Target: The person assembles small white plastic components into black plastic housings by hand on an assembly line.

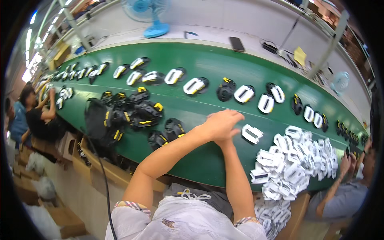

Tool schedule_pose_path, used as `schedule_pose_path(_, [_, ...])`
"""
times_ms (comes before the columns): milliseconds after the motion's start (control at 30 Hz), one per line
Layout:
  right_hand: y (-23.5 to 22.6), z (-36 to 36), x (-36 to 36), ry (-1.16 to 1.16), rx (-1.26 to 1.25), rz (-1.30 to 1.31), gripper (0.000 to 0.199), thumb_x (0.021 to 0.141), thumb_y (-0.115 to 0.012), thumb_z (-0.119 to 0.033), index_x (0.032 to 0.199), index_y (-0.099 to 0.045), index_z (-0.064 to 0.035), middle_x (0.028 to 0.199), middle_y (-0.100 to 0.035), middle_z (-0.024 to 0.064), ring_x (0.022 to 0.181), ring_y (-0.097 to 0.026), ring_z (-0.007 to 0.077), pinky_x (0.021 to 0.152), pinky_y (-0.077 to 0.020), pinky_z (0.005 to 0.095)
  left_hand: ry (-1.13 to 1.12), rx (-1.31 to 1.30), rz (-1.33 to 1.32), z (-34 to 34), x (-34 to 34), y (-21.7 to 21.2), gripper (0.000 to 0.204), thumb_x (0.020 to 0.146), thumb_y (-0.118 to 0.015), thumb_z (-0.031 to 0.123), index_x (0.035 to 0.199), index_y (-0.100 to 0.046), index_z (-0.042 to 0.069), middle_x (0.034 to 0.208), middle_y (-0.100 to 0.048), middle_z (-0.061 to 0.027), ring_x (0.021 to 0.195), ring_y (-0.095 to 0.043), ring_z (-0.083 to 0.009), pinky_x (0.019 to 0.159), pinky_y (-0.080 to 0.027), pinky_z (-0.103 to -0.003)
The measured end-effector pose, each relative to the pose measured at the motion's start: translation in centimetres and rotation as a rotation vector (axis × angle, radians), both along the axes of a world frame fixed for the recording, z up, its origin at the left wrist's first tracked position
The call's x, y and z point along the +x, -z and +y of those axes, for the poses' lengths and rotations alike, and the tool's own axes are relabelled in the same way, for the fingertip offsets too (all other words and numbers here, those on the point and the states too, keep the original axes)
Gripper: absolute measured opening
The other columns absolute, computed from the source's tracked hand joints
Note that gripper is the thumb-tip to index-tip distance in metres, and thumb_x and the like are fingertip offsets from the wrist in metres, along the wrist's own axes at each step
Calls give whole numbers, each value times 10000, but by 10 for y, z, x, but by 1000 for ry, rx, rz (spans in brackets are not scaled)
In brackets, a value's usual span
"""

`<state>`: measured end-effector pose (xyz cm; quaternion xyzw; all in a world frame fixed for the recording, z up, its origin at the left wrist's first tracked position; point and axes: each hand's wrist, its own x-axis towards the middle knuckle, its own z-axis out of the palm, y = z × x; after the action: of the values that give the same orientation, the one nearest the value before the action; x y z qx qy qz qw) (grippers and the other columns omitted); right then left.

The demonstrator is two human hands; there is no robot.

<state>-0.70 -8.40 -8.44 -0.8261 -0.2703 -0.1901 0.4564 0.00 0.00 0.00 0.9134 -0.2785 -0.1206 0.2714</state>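
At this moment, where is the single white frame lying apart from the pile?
In the head view, the white frame lies on the green table, right of the person's hands, left of the pile.

You are wearing a white short-sleeved top (196, 224), its cloth creasing softly across the front. Its left cuff (133, 207) and right cuff (246, 221) are both showing a band of check, with dark and reddish lines crossing a pale ground. A small brownish emblem (168, 223) is sitting on the front, its details blurring. Below the hem, you are wearing grey bottoms (219, 200), and a white drawstring (193, 195) is looping in a bow at your waist.
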Motion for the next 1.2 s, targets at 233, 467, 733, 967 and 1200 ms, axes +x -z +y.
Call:
schedule_pose_path(233, [-15, -12, 4, 7, 166, 532, 125, 795, -605, -112, 896, -609, -38, 803, -645, 73, 685, -597, 92, 651, -473, 240, 311, 131, -480, -79, 7, 32, 585, 747, -687, 264, 1260, -446, 121, 1280, -450, -114, 1170, -452, -327, 890, -438, -432])
schedule_pose_path(467, [-20, -18, -3, -26, 193, 538, 156, 834, -599, -152, 926, -607, -28, 775, -604, 10, 710, -555, 76, 666, -455, 243, 107, -391, -415, -69, 0, 21, 236, 765, -653, 164, 952, -592, 34, 947, -572, -149, 845, -580, -282, 731, -477, -373])
schedule_pose_path(733, [-22, -46, 17, -205, 1161, 862, 143, 868, -565, -166, 940, -604, -48, 792, -597, 14, 736, -559, 102, 624, -437, 238, -421, -893, 247, 32, -16, 9, 205, 867, -620, 197, 834, -594, -4, 729, -579, 10, 665, -503, -44, 588, -406, -208])
schedule_pose_path(967, [-15, -13, 6, -105, 626, 620, 150, 897, -551, -163, 935, -569, -18, 818, -599, 24, 741, -552, 81, 657, -454, 242, -624, -972, 344, 35, -8, 42, 239, 907, -556, 234, 852, -617, 10, 708, -583, 0, 662, -515, -51, 588, -399, -206])
schedule_pose_path(1200, [-25, -30, 5, -58, 1058, 655, 112, 892, -560, -90, 982, -542, -27, 892, -599, 39, 803, -557, 87, 714, -446, 224, -613, -1108, -82, 5, -6, 55, 167, 924, -523, 172, 898, -564, 12, 743, -556, -3, 652, -491, -60, 573, -411, -231])
